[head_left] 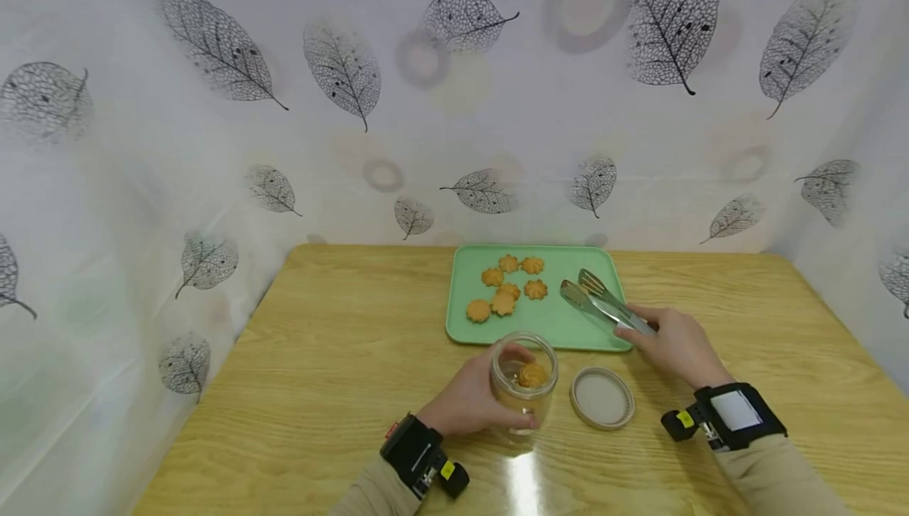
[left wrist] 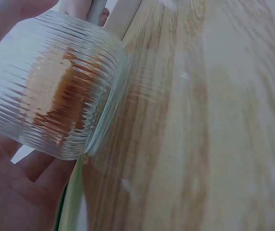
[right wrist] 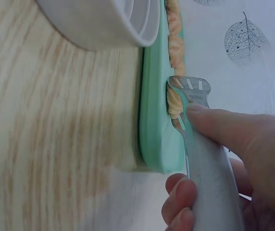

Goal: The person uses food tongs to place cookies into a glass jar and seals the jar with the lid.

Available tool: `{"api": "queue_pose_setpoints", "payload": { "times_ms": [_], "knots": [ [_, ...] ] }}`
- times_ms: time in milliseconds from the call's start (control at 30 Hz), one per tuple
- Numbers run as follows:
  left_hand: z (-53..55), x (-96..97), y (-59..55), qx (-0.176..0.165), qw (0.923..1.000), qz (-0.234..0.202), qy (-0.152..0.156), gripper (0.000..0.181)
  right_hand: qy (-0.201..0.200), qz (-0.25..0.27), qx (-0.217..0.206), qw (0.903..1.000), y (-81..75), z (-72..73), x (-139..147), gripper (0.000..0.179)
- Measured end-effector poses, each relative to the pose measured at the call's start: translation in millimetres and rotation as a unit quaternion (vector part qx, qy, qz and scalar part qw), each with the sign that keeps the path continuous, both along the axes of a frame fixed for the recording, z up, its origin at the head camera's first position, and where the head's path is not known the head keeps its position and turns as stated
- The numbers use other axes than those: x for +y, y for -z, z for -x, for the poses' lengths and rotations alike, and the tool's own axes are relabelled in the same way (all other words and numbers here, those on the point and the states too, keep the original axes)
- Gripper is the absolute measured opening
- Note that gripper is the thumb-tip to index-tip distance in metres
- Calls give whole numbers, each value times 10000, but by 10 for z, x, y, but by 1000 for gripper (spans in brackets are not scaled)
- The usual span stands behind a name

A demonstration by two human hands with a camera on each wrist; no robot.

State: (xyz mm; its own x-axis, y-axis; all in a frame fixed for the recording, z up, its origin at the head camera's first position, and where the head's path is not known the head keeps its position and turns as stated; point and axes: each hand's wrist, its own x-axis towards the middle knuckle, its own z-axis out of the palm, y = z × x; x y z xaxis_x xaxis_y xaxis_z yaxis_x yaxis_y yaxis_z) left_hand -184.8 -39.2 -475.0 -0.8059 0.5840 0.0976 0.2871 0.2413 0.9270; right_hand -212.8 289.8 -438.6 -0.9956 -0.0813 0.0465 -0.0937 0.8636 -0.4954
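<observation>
Left grip (head_left: 472, 399): curled round the glass jar (head_left: 538, 404)
Right grip (head_left: 680, 342): holding tongs (head_left: 607, 308) at the handle, tips over green tray (head_left: 554, 332)
Tray cookies (head_left: 536, 289): 7, left of tongs

Jar (head_left: 536, 405) looks clear, ribbed glass. Tongs (head_left: 607, 310) smooth metal. Tray (head_left: 545, 323) smooth, plastic-looking. Cookies (head_left: 536, 289) matt, ridged. Table (head_left: 355, 342) wood-grained, glossy.

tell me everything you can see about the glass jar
The glass jar is clear, with ribbed sides and a round, uncovered mouth. At least one cookie is inside. The left hand grips its side. It looks roughly upright, in front of the green tray, left of the lid; whether its base touches the table is unclear.
</observation>
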Motion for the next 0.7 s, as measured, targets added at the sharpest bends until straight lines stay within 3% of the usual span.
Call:
{"api": "queue_pose_setpoints", "payload": {
  "times_ms": [167,333,567,700],
  "knots": [
    [18,8,20,121,9999,9,-2,79,-82,10,43,10000,-136,-117,-28,73],
    [35,8,30,168,9999,33,-15,80,-237,33,240,9994,-399,-285,-104,72],
    [27,5,54,140,9999,-7,0,78,-466,312,192,9982,-813,-588,-238,66],
    [26,3,59,162,9999,7,24,82,-716,342,400,9960,-965,-747,-323,57]
  ]
}}
